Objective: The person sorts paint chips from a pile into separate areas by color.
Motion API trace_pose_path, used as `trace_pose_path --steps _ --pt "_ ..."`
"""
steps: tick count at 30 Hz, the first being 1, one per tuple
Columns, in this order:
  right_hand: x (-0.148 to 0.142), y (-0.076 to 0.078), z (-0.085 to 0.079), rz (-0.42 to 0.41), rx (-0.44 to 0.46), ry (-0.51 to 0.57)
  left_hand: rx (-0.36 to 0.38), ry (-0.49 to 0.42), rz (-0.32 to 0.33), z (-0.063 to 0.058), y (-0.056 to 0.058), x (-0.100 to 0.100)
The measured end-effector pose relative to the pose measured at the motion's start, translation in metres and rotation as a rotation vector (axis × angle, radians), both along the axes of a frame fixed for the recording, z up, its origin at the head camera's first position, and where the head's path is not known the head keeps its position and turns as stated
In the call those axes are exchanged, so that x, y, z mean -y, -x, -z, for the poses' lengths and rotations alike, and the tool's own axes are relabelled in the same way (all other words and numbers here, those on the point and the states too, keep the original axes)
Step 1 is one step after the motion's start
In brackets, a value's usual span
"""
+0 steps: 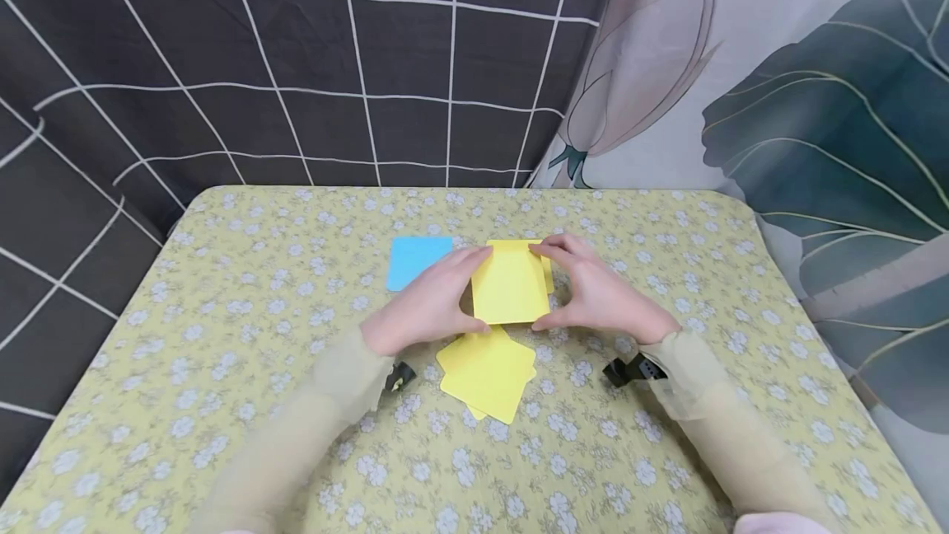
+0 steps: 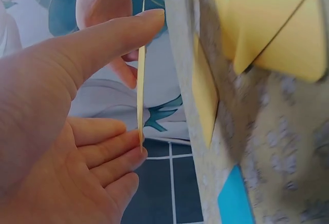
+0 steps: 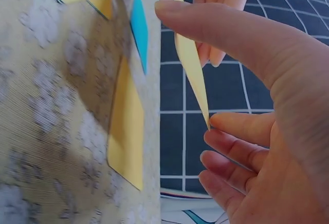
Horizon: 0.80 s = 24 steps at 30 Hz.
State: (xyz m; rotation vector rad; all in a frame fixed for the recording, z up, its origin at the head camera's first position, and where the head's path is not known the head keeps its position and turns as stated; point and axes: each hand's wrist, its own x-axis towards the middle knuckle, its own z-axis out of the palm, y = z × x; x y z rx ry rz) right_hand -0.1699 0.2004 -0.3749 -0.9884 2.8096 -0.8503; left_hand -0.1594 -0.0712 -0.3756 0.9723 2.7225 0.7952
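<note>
Between both grips (image 1: pixel 432 301) (image 1: pixel 597 290) is a raised yellow card (image 1: pixel 510 283).

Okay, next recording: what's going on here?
A person's left hand and right hand together hold a yellow card by its edges, raised off the flowered tabletop. Another yellow card lies partly hidden beneath it, beside a blue card. Nearer the person is a loose pile of yellow cards.

Far yellow card (image 1: pixel 549 277) mostly hidden, blue card (image 1: pixel 418 261) partly (behind left hand (image 1: pixel 428 303))
</note>
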Motion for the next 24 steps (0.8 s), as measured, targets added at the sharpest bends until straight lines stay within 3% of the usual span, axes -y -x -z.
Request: trace_pose_path --steps 15,19,24 --pt "-0.003 0.044 -0.008 0.101 0.078 -0.028 0.031 0.051 -0.002 -0.009 0.056 -0.014" --pt "-0.005 0.053 -0.002 0.125 0.127 -0.036 0.069 0.063 -0.001 -0.008 0.065 -0.02" --pt "-0.01 0.059 0.009 0.143 0.192 -0.053 0.124 0.074 0.002 0.002 0.071 -0.027"
